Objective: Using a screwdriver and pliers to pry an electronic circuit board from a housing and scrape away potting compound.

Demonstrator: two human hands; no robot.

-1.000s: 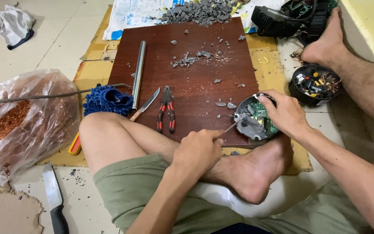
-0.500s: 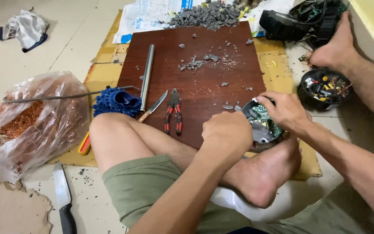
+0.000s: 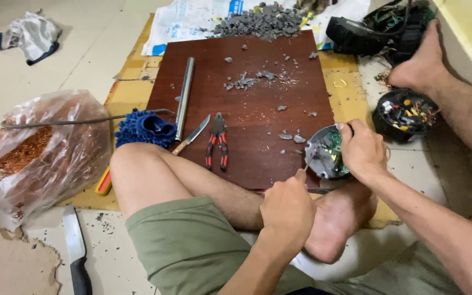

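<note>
The round circuit board (image 3: 326, 152) sat tilted at the near right edge of the wooden board (image 3: 247, 114), right hand (image 3: 363, 150) fingers pinching its rim. Left hand (image 3: 288, 210) fingers were pressed around a thin tool (image 3: 306, 165) touching it. Pliers (image 3: 217, 141) and a knife (image 3: 192, 135) lay just left.

I see the right hand (image 3: 363, 150) gripping a round circuit unit (image 3: 326, 153) at the near right edge of the brown board (image 3: 247, 125). Left hand (image 3: 288, 210) is fisted on a thin tool (image 3: 308, 165), tip at the unit. Pliers (image 3: 217, 142), knife (image 3: 192, 135) and steel rod (image 3: 184, 98) lie on the board to the left. Bag of copper wire (image 3: 39, 153) far left; grey rubble (image 3: 260, 22) at the far edge.
</note>
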